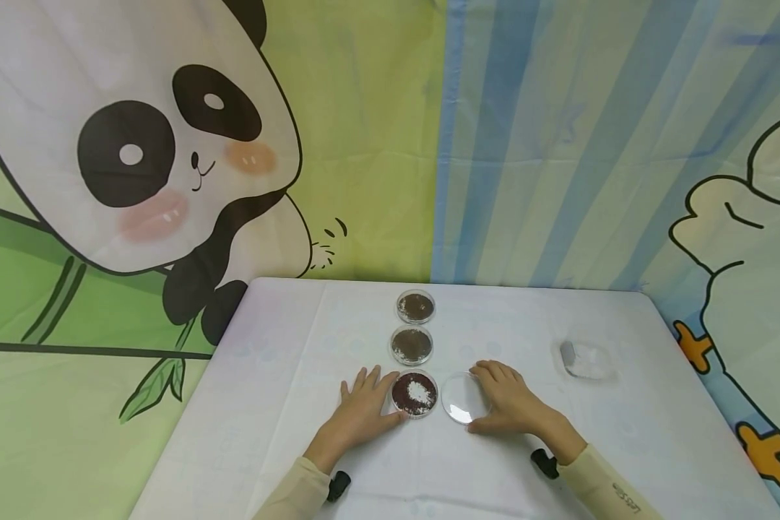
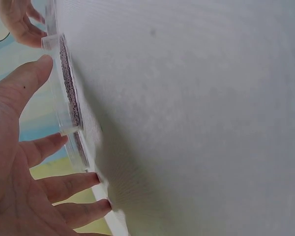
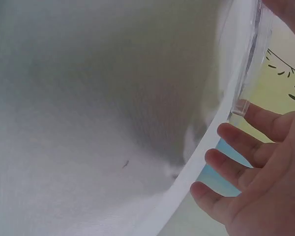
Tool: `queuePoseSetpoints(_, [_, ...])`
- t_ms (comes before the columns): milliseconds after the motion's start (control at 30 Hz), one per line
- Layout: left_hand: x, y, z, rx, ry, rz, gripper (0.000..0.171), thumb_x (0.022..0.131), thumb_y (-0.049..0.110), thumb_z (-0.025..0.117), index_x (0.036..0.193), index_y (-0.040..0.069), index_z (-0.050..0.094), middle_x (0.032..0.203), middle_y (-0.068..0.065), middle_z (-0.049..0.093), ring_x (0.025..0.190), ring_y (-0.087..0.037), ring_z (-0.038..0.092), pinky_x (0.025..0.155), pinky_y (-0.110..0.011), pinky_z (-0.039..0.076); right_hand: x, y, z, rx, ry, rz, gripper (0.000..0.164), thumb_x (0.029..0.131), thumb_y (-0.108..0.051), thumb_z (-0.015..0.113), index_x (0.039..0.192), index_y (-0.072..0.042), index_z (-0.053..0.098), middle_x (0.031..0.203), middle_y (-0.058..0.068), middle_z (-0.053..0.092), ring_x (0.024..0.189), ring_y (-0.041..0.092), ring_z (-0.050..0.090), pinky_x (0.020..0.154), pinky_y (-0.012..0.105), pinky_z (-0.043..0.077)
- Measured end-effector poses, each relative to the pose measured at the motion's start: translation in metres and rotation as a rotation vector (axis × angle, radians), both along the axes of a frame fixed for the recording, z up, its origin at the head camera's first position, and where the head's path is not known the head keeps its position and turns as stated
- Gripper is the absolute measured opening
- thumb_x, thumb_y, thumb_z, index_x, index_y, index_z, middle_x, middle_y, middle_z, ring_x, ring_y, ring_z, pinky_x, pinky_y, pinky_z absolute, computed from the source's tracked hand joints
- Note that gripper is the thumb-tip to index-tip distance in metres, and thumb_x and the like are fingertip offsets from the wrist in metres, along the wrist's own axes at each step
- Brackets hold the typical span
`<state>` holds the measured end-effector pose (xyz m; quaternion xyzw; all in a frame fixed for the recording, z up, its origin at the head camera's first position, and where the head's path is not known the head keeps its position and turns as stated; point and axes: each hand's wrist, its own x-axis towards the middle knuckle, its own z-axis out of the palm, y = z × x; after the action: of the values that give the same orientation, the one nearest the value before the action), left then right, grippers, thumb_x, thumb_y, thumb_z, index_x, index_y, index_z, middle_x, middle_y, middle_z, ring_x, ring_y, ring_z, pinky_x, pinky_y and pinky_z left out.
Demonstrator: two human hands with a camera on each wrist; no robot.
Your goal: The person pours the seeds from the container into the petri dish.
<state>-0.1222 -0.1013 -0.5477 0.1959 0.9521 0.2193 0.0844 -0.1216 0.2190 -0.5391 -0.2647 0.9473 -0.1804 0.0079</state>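
A round clear petri dish (image 1: 414, 393) with dark brown granules and a patch of white powder in the middle sits on the table. My left hand (image 1: 362, 412) holds it by its left side, thumb and index finger on its rim; the other fingers spread out on the tabletop. Just right of the dish is a clear petri dish lid (image 1: 463, 399). My right hand (image 1: 510, 401) grips that lid between thumb and index finger from its right side. In the right wrist view the index fingertip (image 3: 243, 107) touches the clear rim, with the other fingers held apart.
Two more petri dishes with brown contents, a nearer one (image 1: 412, 345) and a farther one (image 1: 416, 307), stand in line behind. A clear plastic item (image 1: 585, 360) with a greyish left end lies at the right. The white table (image 1: 286, 404) meets a printed cloth backdrop (image 1: 364, 144).
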Motion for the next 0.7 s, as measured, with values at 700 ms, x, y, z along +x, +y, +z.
queuePoseSetpoints(700, [-0.001, 0.000, -0.004, 0.003, 0.008, 0.004, 0.078, 0.087, 0.059, 0.068, 0.151, 0.022, 0.043, 0.154, -0.026, 0.035, 0.141, -0.053, 0.025, 0.101, -0.082, 0.016, -0.001, -0.009, 0.014, -0.074, 0.015, 0.012, 0.100, 0.065, -0.049, 0.090, 0.140, 0.000, 0.047, 0.143, 0.018, 0.045, 0.135, 0.039, 0.039, 0.104, 0.063, 0.035])
